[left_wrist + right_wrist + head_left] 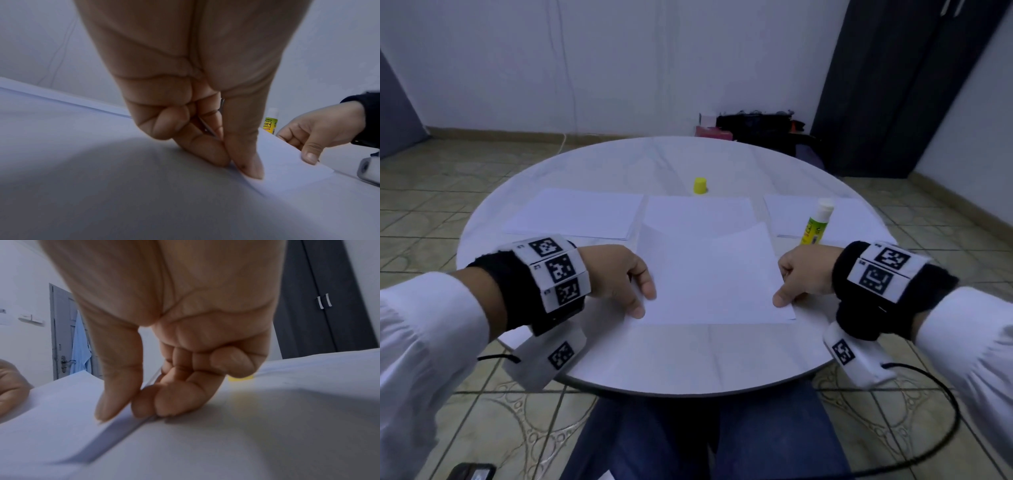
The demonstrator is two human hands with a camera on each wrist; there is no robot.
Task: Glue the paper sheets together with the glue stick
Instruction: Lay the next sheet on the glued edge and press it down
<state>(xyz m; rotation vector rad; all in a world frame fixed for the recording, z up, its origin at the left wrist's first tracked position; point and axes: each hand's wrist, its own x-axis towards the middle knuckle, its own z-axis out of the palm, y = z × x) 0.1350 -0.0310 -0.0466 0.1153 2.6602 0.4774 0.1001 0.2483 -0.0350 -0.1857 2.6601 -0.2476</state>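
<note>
Both hands pinch the top sheet [709, 274] by its side edges, left hand [619, 274], right hand [804, 274]; uneven lowering could glue it down crooked.

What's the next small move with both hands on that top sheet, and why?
Probably lower the top sheet squarely onto the sheet beneath: left hand and right hand pinch its side edges, it sits skewed, and the glue stick stands uncapped, set aside.

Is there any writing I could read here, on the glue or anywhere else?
"...ue ...ick": partly hidden red lettering on the yellow label of the glue stick, most likely "Glue Stick".
Smaller print on that label: too blurred to read.
Wrist bands: black-and-white square code patterns with tiny marks beside them, unreadable.
Paper sheets: blank.
</note>
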